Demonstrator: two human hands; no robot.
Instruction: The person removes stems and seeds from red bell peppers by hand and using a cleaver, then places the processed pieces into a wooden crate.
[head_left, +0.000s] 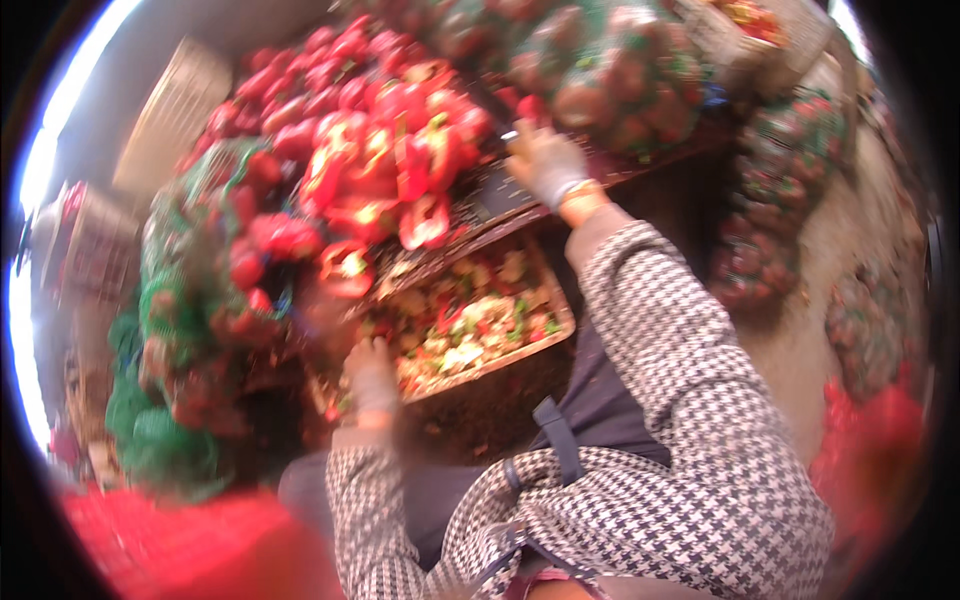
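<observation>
My right hand (547, 161), in a pale glove, reaches over the dark work table (495, 184). A piece of red pepper (530, 107) shows at its fingertips, and a small shiny metal part (511, 136) is beside the fingers; blur hides whether I grip either. My left hand (373, 379) is low at the left end of a shallow crate (487, 367), its fingers blurred. Inside that crate lie pepper cores and trimmings (480, 334). Opened red pepper pieces (367, 172) are heaped on the table, with a cut pepper (347, 268) at its near edge.
Whole red peppers (330, 82) are piled behind the cut ones. Green mesh sacks of peppers stand at left (195, 300), at the back (607, 82) and at right (780, 195). A pale plastic crate (172, 112) leans at the far left. Red sheeting (195, 547) covers the lower left.
</observation>
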